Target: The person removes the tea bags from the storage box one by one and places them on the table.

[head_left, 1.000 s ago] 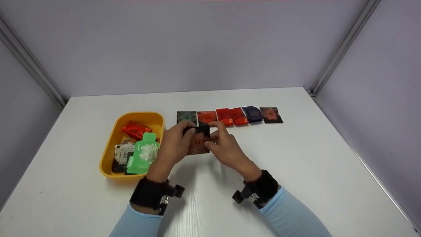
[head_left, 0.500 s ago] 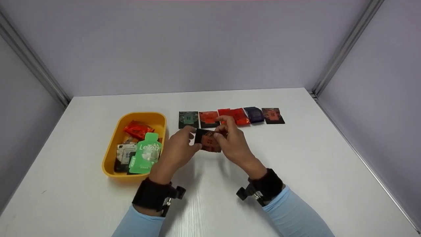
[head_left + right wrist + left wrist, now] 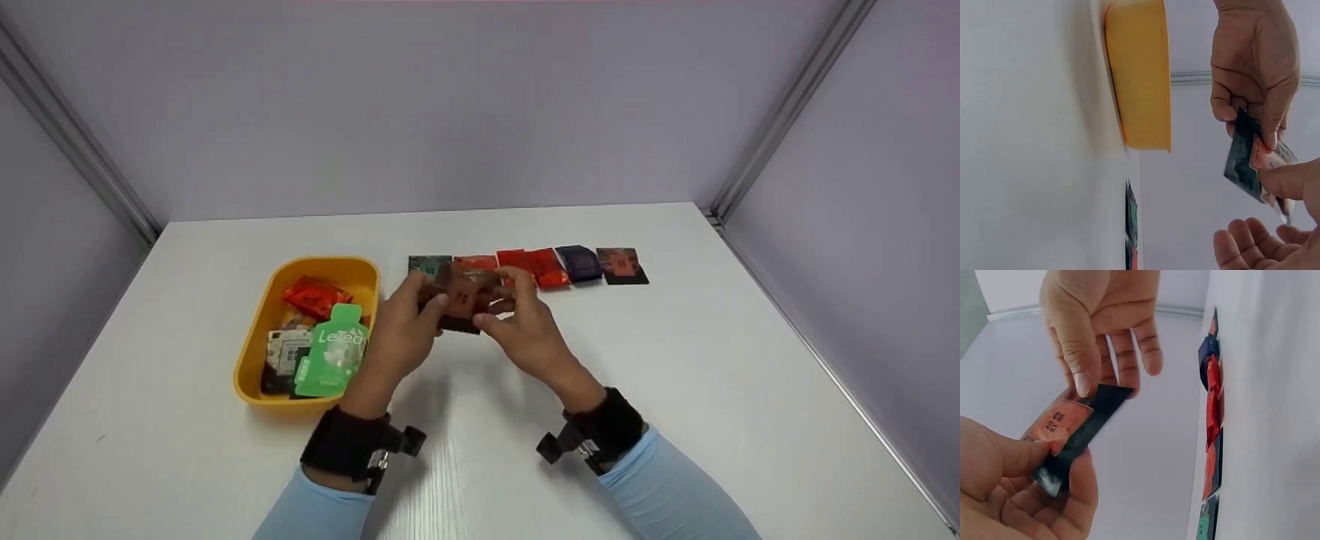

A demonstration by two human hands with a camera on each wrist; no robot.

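Both hands hold one small square sachet [image 3: 463, 298], black with an orange-red label, above the white table. My left hand [image 3: 401, 330] pinches its left side, with the thumb on the label face in the left wrist view. At the opposite side, my right hand [image 3: 529, 330] pinches it between the thumb and a finger partly hidden behind it; the other fingers spread loosely. In the right wrist view the sachet [image 3: 1243, 160] looks tilted. Behind the hands runs a row of packets: a green-labelled sachet [image 3: 430, 262], a red-labelled one [image 3: 476, 262] and red packets [image 3: 551, 268].
The row continues with a dark blue packet [image 3: 579, 263] and another orange-labelled sachet [image 3: 622, 265]. Left of the hands stands a yellow tray [image 3: 251, 352] holding a green LeTea pouch [image 3: 334, 356], a red packet [image 3: 315, 296] and a white-and-black sachet [image 3: 283, 350]. Walls enclose the table.
The sachet shifted right and turned in the fingers, then came back left and slightly up, tilting. Both hands regripped its sides. The tray and the packet row stayed in place.
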